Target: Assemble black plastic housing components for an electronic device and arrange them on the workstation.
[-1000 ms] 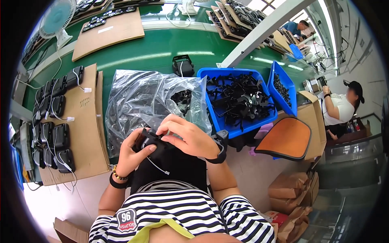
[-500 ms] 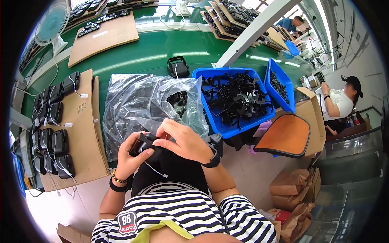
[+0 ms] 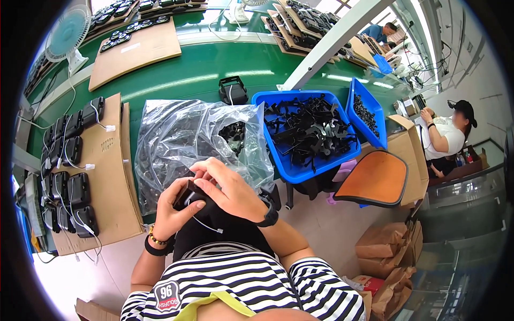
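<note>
Above my lap, my left hand [image 3: 172, 209] is closed around a small black plastic device [image 3: 185, 197], thumb along its near side. A thin white cable [image 3: 208, 224] with a small plug hangs from it. The bent fingers and thumb of my right hand [image 3: 227, 188] are closed at the device's upper edge; any small part between them is hidden. Just beyond both hands lies a clear plastic bag [image 3: 176, 128], with black parts showing through its opening. A blue bin [image 3: 300, 176] of black brackets stands right of the bag.
Cabled black devices [image 3: 80, 188] line cardboard [image 3: 115, 214] at left. Another black device [image 3: 233, 90] stands behind the bag. A smaller blue bin [image 3: 381, 140] holds small black parts. An orange-brown chair seat [image 3: 372, 179] and a metal post [image 3: 337, 45] are at right. Two people work farther off.
My right hand has shifted slightly left, its fingers now bunched closer at the device's upper edge. The device has turned a little in my left hand. The view has shifted slightly.
</note>
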A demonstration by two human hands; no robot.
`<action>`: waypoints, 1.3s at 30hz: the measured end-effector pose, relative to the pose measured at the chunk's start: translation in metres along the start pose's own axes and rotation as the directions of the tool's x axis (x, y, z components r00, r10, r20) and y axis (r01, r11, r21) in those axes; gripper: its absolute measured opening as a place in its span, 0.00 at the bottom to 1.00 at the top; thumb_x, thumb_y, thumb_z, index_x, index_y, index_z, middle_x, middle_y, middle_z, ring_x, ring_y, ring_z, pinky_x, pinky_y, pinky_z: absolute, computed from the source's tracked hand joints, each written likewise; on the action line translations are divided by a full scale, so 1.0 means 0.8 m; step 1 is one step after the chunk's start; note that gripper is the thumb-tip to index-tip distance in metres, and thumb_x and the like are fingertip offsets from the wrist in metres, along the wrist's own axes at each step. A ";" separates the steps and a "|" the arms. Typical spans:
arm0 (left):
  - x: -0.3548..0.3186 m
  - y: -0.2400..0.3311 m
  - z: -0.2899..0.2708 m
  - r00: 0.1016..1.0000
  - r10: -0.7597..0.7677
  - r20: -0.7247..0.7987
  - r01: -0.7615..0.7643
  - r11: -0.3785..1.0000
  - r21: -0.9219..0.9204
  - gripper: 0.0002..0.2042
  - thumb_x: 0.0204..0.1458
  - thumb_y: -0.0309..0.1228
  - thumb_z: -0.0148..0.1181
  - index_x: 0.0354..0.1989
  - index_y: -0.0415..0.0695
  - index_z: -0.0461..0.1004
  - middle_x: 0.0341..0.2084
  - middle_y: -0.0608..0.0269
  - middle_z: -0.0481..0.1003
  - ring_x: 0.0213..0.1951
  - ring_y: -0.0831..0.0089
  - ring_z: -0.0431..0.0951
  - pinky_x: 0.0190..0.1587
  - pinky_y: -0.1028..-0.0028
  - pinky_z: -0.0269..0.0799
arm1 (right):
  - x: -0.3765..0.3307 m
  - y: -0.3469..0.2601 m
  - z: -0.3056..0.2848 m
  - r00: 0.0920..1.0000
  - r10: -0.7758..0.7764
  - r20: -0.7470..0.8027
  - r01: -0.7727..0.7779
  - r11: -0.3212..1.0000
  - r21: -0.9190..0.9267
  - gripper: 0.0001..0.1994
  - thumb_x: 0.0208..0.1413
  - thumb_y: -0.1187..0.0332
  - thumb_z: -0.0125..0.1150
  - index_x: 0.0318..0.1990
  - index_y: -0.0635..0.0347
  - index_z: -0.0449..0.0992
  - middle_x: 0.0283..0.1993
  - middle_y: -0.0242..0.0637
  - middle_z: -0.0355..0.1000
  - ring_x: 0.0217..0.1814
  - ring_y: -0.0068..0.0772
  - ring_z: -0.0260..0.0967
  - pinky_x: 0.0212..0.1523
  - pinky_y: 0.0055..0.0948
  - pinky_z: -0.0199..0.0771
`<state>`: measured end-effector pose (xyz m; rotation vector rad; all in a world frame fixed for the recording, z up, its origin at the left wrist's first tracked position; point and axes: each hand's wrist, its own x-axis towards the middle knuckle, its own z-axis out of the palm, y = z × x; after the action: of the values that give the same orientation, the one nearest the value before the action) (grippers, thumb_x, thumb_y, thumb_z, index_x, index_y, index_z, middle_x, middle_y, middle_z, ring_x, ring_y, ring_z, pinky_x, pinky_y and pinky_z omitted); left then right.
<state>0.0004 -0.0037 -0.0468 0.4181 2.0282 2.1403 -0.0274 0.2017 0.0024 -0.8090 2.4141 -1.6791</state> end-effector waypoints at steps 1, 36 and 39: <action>0.000 0.000 -0.001 1.000 0.000 -0.001 0.000 1.000 0.000 0.24 0.51 0.27 0.74 0.56 0.37 0.73 0.45 0.66 0.77 0.47 0.79 0.75 0.53 0.77 0.70 | -0.001 -0.002 -0.004 1.000 0.027 0.000 -0.027 0.999 0.045 0.17 0.66 0.74 0.58 0.61 0.62 0.71 0.51 0.40 0.73 0.49 0.34 0.75 0.51 0.31 0.76; -0.004 -0.009 0.001 0.999 0.014 -0.040 -0.011 0.998 0.062 0.23 0.51 0.28 0.74 0.55 0.39 0.72 0.44 0.67 0.76 0.44 0.82 0.73 0.49 0.80 0.69 | -0.003 -0.003 -0.003 0.998 0.054 0.029 -0.053 0.997 -0.060 0.14 0.67 0.69 0.60 0.56 0.63 0.73 0.45 0.39 0.70 0.44 0.34 0.73 0.48 0.34 0.74; -0.003 -0.006 0.002 0.998 0.029 -0.052 -0.027 0.999 0.040 0.24 0.51 0.28 0.74 0.55 0.39 0.72 0.44 0.67 0.76 0.44 0.82 0.73 0.48 0.79 0.69 | -0.003 -0.006 -0.009 0.995 0.091 0.048 -0.088 0.995 -0.056 0.14 0.66 0.69 0.60 0.57 0.63 0.73 0.45 0.40 0.70 0.44 0.35 0.73 0.49 0.34 0.74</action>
<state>0.0028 -0.0027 -0.0519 0.4025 2.1081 2.1530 -0.0263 0.2079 0.0093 -0.7288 2.4331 -1.5491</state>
